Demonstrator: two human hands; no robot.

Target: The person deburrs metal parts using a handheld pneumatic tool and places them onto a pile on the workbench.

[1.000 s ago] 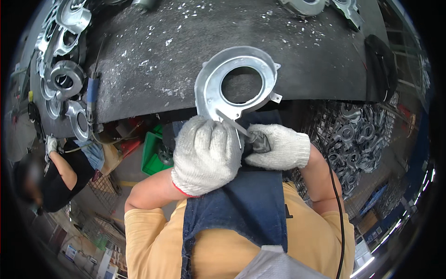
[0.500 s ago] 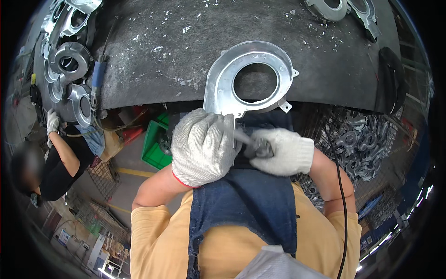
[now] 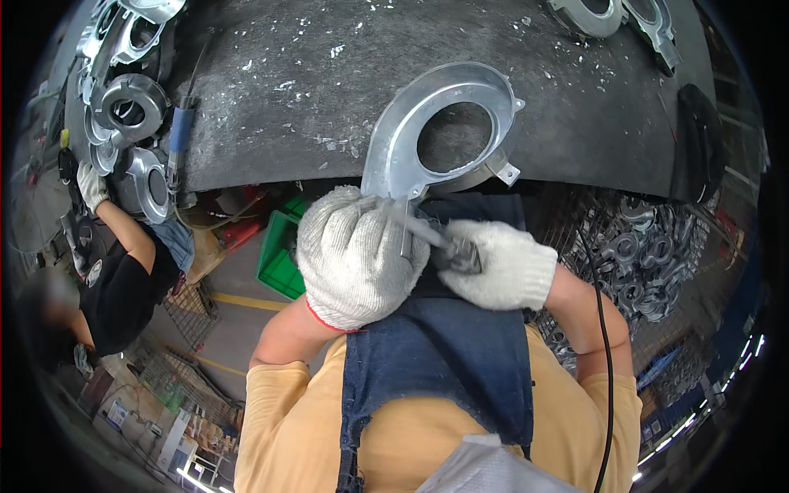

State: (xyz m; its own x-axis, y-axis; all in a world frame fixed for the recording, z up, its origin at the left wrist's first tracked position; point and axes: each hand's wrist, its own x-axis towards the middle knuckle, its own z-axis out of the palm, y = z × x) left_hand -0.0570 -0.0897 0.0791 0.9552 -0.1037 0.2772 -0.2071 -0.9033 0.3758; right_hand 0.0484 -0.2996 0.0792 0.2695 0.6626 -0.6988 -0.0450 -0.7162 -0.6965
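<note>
A silvery cast-metal blower housing (image 3: 393,131), ring-shaped with a large round opening and small lugs, rests tilted at the near edge of the workbench. Around its narrow near end my left hand (image 3: 353,263), in a white knit glove, is closed. My right hand (image 3: 503,267), gloved alike, grips the dark handle of a hand tool (image 3: 463,257). Motion blurs the tool's grey blade, which meets the housing's near edge beside my left fingers. Whether it is a file or a scraper I cannot tell.
Similar metal castings (image 3: 131,107) are piled at the bench's left, beside a blue-handled tool (image 3: 180,131). Metal chips litter the dark bench (image 3: 271,131). A green crate (image 3: 279,259) stands below, left; a wire basket of castings (image 3: 637,255) is at right. Another person's gloved hand (image 3: 92,186) works at far left.
The housing has tilted, its opening now looking narrower, and its far rim sits higher. The tool's blade has swung up and left along the edge. At left, the other person's arm has moved.
</note>
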